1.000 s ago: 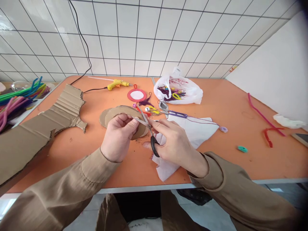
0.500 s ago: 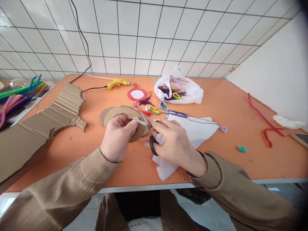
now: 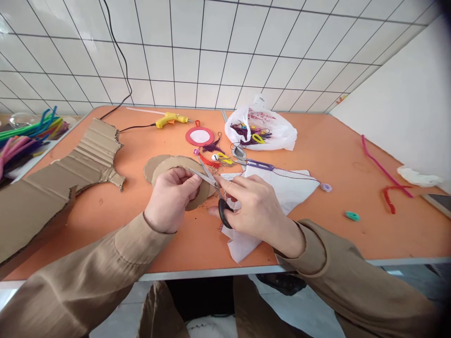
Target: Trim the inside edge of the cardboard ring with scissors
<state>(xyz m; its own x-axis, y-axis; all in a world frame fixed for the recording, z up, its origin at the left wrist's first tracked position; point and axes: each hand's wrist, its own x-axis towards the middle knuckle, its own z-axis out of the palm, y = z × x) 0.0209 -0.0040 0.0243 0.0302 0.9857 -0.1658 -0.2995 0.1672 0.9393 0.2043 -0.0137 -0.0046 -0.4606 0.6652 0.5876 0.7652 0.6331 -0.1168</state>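
My left hand (image 3: 172, 199) grips a round cardboard disc (image 3: 176, 166), held tilted just above the orange table (image 3: 141, 141). My right hand (image 3: 253, 209) holds black-handled scissors (image 3: 213, 185), fingers through the loops. The blades are parted and bite into the disc's right edge beside my left thumb. A second cardboard disc (image 3: 151, 166) lies flat behind the first, partly hidden by it.
A large corrugated cardboard offcut (image 3: 59, 173) lies at left, pipe cleaners (image 3: 24, 138) beyond it. A yellow glue gun (image 3: 169, 120), a red-rimmed disc (image 3: 199, 136), a plastic bag (image 3: 262, 131) of trinkets, white cloth (image 3: 282, 188) and purple snips (image 3: 259, 165) crowd the middle.
The scissor blades have opened wider and shifted slightly left along the disc's edge. Both hands stay in much the same place; the view has tipped a little.
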